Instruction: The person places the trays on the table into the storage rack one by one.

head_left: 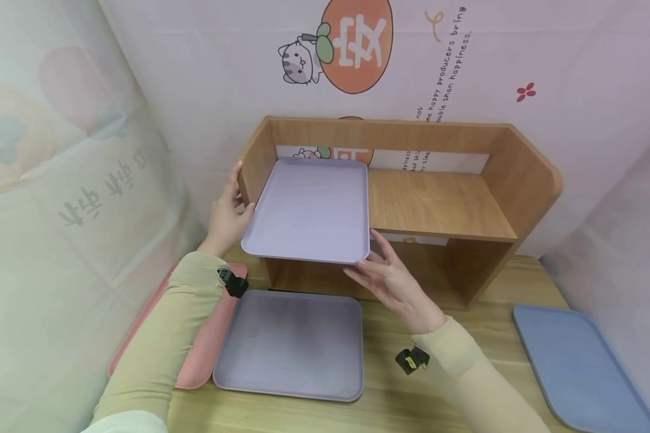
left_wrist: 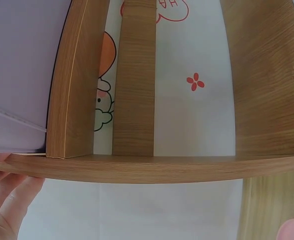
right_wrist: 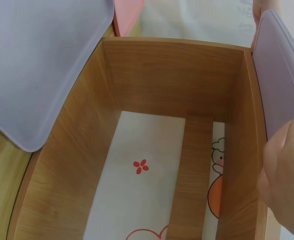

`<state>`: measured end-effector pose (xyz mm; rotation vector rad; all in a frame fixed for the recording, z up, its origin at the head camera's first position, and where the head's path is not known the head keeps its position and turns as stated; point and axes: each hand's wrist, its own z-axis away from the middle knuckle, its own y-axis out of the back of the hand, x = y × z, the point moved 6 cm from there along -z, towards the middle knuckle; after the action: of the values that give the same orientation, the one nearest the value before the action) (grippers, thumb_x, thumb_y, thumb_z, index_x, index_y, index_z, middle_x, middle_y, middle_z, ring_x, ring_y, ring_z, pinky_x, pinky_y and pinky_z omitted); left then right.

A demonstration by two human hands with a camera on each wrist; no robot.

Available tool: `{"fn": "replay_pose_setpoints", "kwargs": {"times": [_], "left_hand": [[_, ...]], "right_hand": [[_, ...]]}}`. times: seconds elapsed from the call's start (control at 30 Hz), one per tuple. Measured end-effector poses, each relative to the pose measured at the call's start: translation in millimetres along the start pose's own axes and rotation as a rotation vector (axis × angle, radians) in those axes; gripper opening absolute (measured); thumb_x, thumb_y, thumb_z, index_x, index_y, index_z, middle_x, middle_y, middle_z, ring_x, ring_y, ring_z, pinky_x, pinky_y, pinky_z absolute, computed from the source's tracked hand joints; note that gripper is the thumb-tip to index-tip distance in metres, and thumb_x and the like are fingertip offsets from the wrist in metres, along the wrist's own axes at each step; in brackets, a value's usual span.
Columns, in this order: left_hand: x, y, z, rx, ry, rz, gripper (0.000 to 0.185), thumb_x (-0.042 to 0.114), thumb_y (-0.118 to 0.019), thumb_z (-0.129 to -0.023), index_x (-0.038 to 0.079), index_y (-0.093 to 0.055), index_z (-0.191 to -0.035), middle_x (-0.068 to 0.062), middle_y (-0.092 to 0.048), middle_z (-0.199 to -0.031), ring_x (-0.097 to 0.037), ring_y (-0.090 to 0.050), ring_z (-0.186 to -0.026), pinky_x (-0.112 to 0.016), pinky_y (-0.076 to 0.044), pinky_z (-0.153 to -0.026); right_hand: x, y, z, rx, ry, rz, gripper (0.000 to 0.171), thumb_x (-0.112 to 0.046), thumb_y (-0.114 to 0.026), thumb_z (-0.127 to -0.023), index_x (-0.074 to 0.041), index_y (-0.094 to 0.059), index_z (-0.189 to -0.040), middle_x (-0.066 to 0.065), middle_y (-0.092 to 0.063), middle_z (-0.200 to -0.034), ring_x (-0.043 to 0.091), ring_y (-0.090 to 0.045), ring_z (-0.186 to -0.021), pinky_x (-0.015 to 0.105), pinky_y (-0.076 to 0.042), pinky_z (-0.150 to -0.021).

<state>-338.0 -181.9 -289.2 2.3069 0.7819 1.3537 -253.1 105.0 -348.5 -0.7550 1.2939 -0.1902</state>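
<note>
A lilac tray [head_left: 311,207] lies on the left part of the upper board of a small wooden shelf [head_left: 439,201], its front end jutting past the board's edge. My left hand [head_left: 227,219] grips the shelf's left side panel, fingers on the outside and thumb close to the tray's left edge. At the tray's front right corner, my right hand [head_left: 398,285] holds on with the thumb at the rim and the other fingers beside and below it. The right wrist view shows part of the right hand [right_wrist: 289,170] against the upper board, its fingertips partly hidden.
A second lilac tray [head_left: 292,346] lies on the wooden table in front of the shelf. Partly under the left forearm is a pink tray [head_left: 208,337]. A blue tray [head_left: 585,367] lies at the right. Printed cloth [head_left: 206,72] hangs behind and at both sides.
</note>
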Motion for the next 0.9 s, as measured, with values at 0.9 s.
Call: {"fn": "replay_pose_setpoints", "kwargs": {"times": [0.9], "left_hand": [[4.5,-1.3,-0.3,-0.002,-0.012,0.009,0.083,-0.003,-0.058,-0.089,0.03,-0.014,-0.151,-0.031,-0.044,-0.138,-0.048,-0.056,-0.112,-0.055,-0.05,-0.089]], "right_hand": [[16.1,89.1,62.8,-0.238,0.043,-0.037,0.049,0.004,-0.037,-0.098,-0.03,-0.04,-0.134,0.004,-0.045,-0.124,0.009,-0.053,-0.102,0.032,-0.046,-0.102]]}}
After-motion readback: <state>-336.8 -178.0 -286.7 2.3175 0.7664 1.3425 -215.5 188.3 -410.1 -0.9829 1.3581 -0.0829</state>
